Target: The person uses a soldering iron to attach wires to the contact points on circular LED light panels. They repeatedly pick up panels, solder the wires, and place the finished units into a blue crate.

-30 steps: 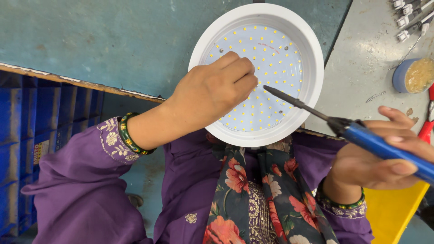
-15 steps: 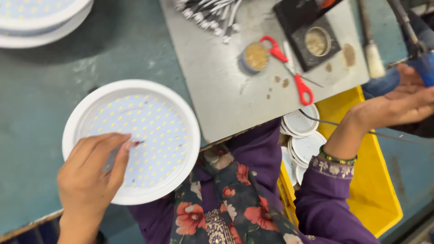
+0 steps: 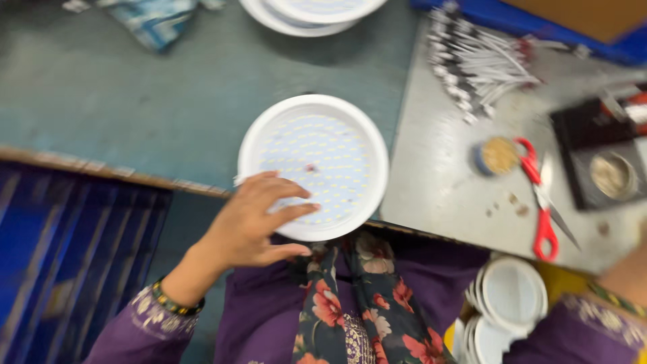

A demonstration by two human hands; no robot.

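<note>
A round white LED lamp (image 3: 337, 145) with a dotted disc of small diodes lies at the near edge of the teal table (image 3: 135, 108). My left hand (image 3: 253, 222) grips its near rim, fingers on the disc and thumb under the edge. Of my right arm only the purple sleeve and wrist (image 3: 617, 296) show at the right edge; the hand itself is out of frame.
On the grey metal plate (image 3: 445, 195) lie red scissors (image 3: 542, 202), a small tin (image 3: 497, 155), a bundle of white wires (image 3: 478, 61) and a black tray (image 3: 600, 168). White round covers (image 3: 512, 296) are stacked by my lap. More lamps (image 3: 310, 13) sit at the back, a blue crate (image 3: 67, 256) at left.
The view has swung, so the lamp now sits mid-frame. My right hand, which held a blue-handled tool a second ago, has left the frame to the right. My left hand stays on the lamp.
</note>
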